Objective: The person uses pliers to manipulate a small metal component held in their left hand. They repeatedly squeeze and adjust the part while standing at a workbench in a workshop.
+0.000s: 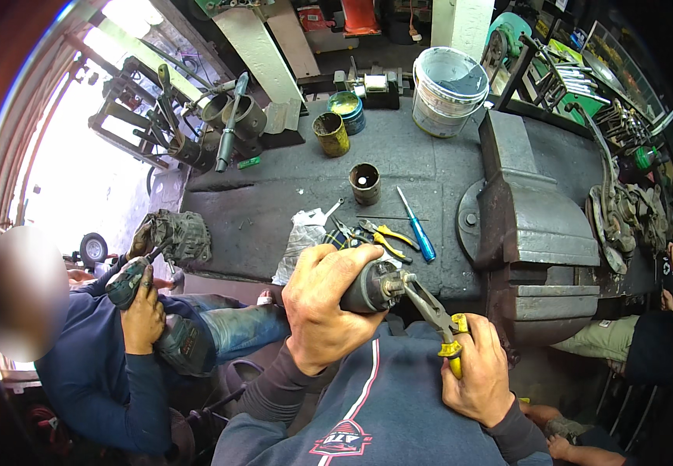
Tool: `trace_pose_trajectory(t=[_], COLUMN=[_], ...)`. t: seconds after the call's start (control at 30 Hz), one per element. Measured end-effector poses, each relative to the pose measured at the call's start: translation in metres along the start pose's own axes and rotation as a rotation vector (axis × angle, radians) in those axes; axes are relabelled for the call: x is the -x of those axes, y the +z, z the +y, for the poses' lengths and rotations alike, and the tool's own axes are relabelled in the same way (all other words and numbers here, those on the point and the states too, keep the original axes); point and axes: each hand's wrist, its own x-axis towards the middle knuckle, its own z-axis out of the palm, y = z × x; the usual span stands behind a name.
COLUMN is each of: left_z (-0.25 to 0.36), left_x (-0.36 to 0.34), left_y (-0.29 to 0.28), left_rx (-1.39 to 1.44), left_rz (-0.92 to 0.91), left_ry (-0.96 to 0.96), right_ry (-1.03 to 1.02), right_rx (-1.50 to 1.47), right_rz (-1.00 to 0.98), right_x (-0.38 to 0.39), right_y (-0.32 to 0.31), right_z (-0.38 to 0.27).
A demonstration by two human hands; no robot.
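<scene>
My left hand [322,303] wraps round a black cylindrical part [361,290] with metal terminals at its end, perhaps a starter solenoid. In my right hand [479,371] are long-nose pliers [435,311] with yellow-and-black handles. Their jaws reach the metal terminal end of the cylinder; whether they grip it I cannot tell. Just beyond, on the bench, lie yellow-handled pliers [389,235], a blue screwdriver [420,233], a crumpled pale cloth or bag [303,242] and a small wrench [334,208].
A large vise [542,225] stands at the right of the dark bench [290,182]. Cans [365,185] and a white bucket [449,92] stand farther back. At left, a co-worker [111,349] holds a cordless drill [129,283] against an alternator-like part [185,237]. Another person [655,342] is at far right.
</scene>
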Motion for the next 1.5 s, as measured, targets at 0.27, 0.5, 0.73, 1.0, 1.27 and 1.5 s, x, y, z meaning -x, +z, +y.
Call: trace_pose_trajectory(t=[0.27,0.5,0.73,1.0,1.27,1.5], left_z=[-0.025,-0.069,-0.059,-0.030,-0.018,-0.014], left_x=[-0.020,-0.019,-0.005,0.000,0.001,0.004], left_y=[-0.034,-0.020,-0.007,-0.002,0.009,0.016], left_rx=[0.396,0.813,0.683,0.321,0.155,0.049], left_rz=[-0.706,-1.198,-0.765,-0.404,-0.176,-0.065], left_ry=[-0.334,-0.354,-0.489,-0.322,-0.143,-0.055], right_ry=[-0.135,-0.329,-0.083,0.011,0.040,0.042], right_rx=[0.000,0.032,-0.016,-0.019,-0.005,-0.042], right_rz=[0.014,0.028,-0.007,-0.029,-0.020,-0.012], right_x=[0.004,-0.005,0.005,0.006,0.003,0.001], right_y=[0.009,0.016,0.018,0.018,0.015,0.019], right_z=[0.029,0.043,0.035,0.018,0.012,0.010])
